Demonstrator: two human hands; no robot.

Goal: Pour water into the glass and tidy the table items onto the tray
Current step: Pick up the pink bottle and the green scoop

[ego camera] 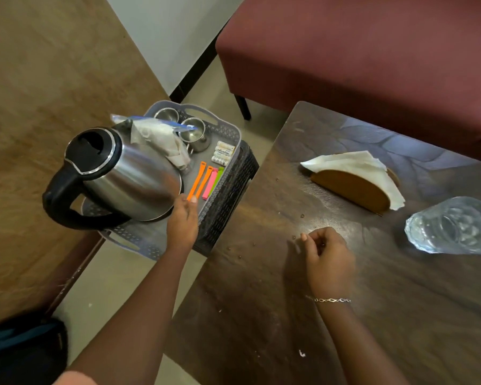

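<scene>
Pale floor shows between a brown surface at far left and the dark wooden table [261, 287] on the right, with a maroon seat [372, 51] beyond.

At left a steel kettle [128, 176] sits on the near part of a grey tray [139, 243], its black handle pointing left. It looks tilted, though the wide lens may cause that. The tray rests on a dark woven stand [228, 195] set just beside the table, probably so that items can be passed across easily. Behind the kettle lie a plastic bag [156, 137] and two steel cups [195, 132]. To their right are small white tubes [222, 154] and a row of coloured clips [206, 182].

The left hand [182, 223] reaches to the kettle's lower right side. Its grip is apart, with straight fingers touching the steel, probably to steady the kettle or nudge it into place.

On the table the right hand [328, 254] rests with its grip loosely curled and nothing seen in it. It seems to be waiting its turn.

Farther right a napkin holder [353, 187] with white napkins [353, 162] stands on the table. Near it, at the right edge, the glass [450, 226] already appears to hold water. Both are well apart from the tray and not yet tidied.
</scene>
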